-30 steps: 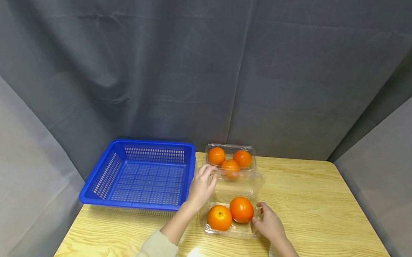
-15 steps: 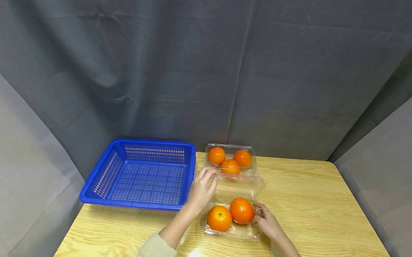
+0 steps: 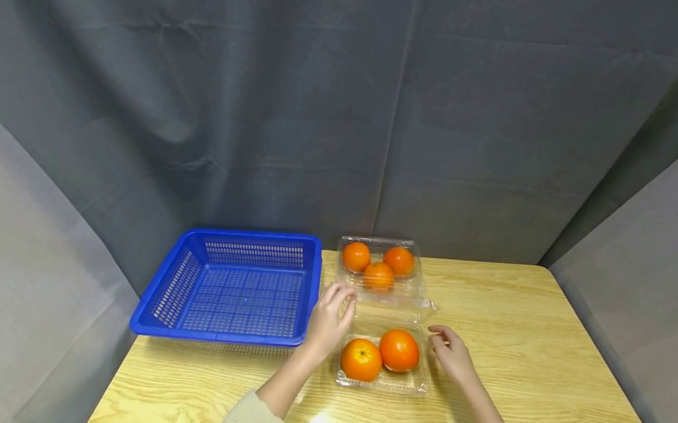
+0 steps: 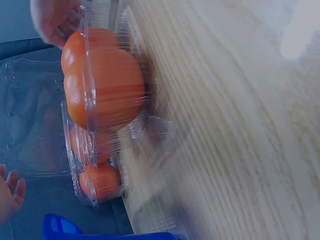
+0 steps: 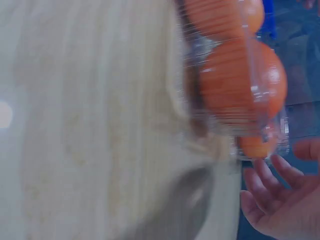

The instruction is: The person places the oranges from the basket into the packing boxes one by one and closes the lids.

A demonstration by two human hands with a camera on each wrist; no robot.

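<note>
A clear plastic clamshell box point(image 3: 407, 389) sits near the table's front with two oranges inside, the left orange point(image 3: 361, 359) and the right orange point(image 3: 399, 351). Its lid point(image 3: 394, 310) is raised at the back. My left hand point(image 3: 330, 319) is at the lid's left side, fingers loosely bent; in the left wrist view its fingers point(image 4: 19, 190) lie just beside the lid's edge. Just right of the box is my right hand point(image 3: 452, 355), fingers relaxed around nothing; the right wrist view shows its palm point(image 5: 287, 210) facing the box.
Behind, a second clear clamshell box point(image 3: 379, 241) holds three oranges, the front one point(image 3: 378, 277) partly seen through plastic. A blue perforated basket point(image 3: 307, 298) stands left of my left hand. Grey cloth point(image 3: 296, 140) hangs beyond the wooden table point(image 3: 498, 338).
My right hand has drawn away from the box's right side, outward to the right. The raised lid has tipped lower, and my left hand has come slightly nearer. The right orange has shifted slightly.
</note>
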